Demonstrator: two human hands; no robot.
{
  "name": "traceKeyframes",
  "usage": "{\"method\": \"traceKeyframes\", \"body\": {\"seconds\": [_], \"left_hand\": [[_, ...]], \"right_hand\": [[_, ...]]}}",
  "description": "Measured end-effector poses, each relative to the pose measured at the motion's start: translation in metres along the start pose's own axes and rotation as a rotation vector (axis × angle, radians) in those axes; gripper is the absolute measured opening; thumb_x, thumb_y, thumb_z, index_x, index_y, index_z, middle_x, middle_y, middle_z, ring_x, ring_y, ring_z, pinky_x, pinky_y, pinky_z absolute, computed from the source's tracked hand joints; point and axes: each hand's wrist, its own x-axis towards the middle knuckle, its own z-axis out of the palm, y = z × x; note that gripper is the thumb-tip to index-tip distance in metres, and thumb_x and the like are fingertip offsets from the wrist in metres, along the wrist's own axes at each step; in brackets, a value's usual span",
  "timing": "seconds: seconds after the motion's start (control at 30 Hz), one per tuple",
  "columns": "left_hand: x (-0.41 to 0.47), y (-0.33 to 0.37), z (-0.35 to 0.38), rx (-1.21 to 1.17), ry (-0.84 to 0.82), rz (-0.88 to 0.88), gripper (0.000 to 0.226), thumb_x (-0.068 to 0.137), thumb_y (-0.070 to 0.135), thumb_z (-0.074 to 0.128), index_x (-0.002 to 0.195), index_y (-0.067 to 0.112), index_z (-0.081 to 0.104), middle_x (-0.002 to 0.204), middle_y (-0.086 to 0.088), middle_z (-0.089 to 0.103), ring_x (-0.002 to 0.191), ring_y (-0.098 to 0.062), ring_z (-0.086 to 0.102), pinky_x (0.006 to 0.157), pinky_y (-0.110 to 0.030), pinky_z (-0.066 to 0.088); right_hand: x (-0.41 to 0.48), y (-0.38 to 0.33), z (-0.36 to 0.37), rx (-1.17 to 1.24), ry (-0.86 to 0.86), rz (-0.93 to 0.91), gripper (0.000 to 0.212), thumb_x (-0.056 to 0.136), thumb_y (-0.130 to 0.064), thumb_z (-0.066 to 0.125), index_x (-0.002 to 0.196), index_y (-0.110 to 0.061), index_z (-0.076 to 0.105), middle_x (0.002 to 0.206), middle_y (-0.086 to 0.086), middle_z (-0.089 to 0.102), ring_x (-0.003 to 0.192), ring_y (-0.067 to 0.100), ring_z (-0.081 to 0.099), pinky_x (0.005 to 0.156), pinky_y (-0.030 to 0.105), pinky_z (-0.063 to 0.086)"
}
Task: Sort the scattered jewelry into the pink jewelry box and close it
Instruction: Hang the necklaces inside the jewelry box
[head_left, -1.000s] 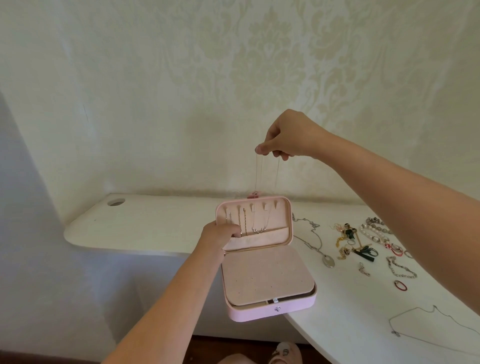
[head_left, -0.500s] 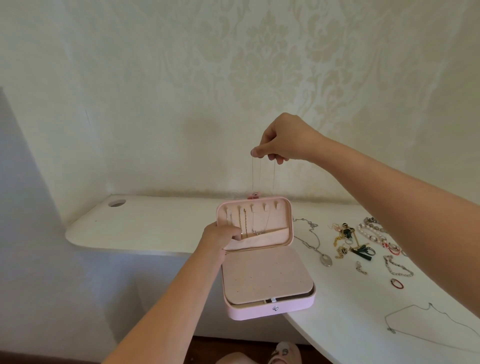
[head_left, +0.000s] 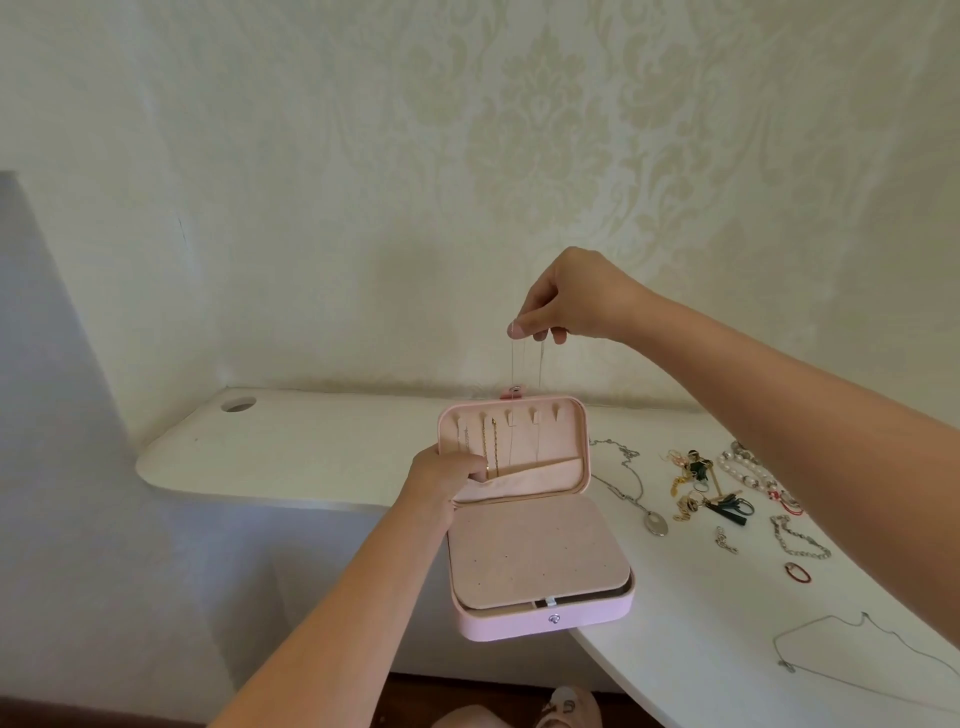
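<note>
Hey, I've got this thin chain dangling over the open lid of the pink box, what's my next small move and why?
Probably lower the right hand slightly so the chain drops onto a free hook in the lid. The chain hangs straight down in front of the hooks, its lower end seems to reach the pocket, and the left hand grips the pocket's edge.

text: none readable | labels, brands: none readable | numbers, signs: none readable | pink jewelry box (head_left: 540, 626): plain pink near wall, metal snap (head_left: 554, 618) at its middle, any mark on the snap too small to tell
</note>
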Motion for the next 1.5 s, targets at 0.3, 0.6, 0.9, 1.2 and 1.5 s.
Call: {"method": "traceKeyframes", "body": {"seconds": [0.3, 0.6, 0.9, 1.2, 1.5], "left_hand": [[-0.001, 0.000, 0.000, 0.024, 0.010, 0.003, 0.023, 0.052, -0.009, 0.056, 0.057, 0.009, 0.042, 0.059, -0.003, 0.032, 0.063, -0.019, 0.035, 0.056, -0.026, 0.025], [-0.003, 0.000, 0.000, 0.008, -0.011, 0.016, 0.019, 0.037, -0.002, 0.051, 0.048, 0.011, 0.043, 0.054, -0.002, 0.037, 0.060, -0.020, 0.038, 0.055, -0.025, 0.028], [-0.001, 0.001, -0.001, 0.038, -0.009, 0.012, 0.028, 0.046, -0.006, 0.056, 0.045, 0.013, 0.036, 0.053, -0.001, 0.030, 0.053, -0.016, 0.030, 0.051, -0.024, 0.022], [-0.003, 0.000, 0.000, 0.019, -0.034, 0.012, 0.035, 0.042, -0.006, 0.052, 0.047, 0.018, 0.027, 0.048, 0.001, 0.024, 0.049, -0.014, 0.023, 0.051, -0.025, 0.017], [0.000, -0.005, -0.002, -0.017, -0.113, 0.025, 0.026, 0.040, -0.005, 0.055, 0.061, 0.009, 0.048, 0.058, -0.005, 0.043, 0.057, -0.019, 0.042, 0.053, -0.025, 0.032]], "right_hand": [[-0.001, 0.001, 0.011, -0.021, -0.100, -0.051, 0.009, 0.072, -0.009, 0.079, 0.081, -0.008, 0.076, 0.069, 0.007, 0.071, 0.055, 0.009, 0.061, 0.057, 0.013, 0.052], [-0.002, 0.006, 0.023, -0.055, -0.089, -0.105, 0.011, 0.071, -0.006, 0.079, 0.079, -0.009, 0.073, 0.062, -0.005, 0.067, 0.054, 0.009, 0.061, 0.059, 0.018, 0.052], [-0.013, 0.031, 0.056, -0.355, -0.054, -0.376, 0.006, 0.076, -0.015, 0.074, 0.078, -0.010, 0.071, 0.078, 0.001, 0.067, 0.072, 0.016, 0.060, 0.068, 0.033, 0.048], [-0.021, 0.061, 0.089, -0.714, 0.272, -0.724, 0.027, 0.058, 0.004, 0.076, 0.056, -0.013, 0.055, 0.057, 0.001, 0.046, 0.042, 0.020, 0.043, 0.034, 0.022, 0.029], [-0.012, 0.077, 0.094, -0.715, 0.399, -0.783, 0.026, 0.056, 0.007, 0.076, 0.066, -0.013, 0.062, 0.061, 0.001, 0.051, 0.042, 0.019, 0.040, 0.039, 0.024, 0.029]]}}
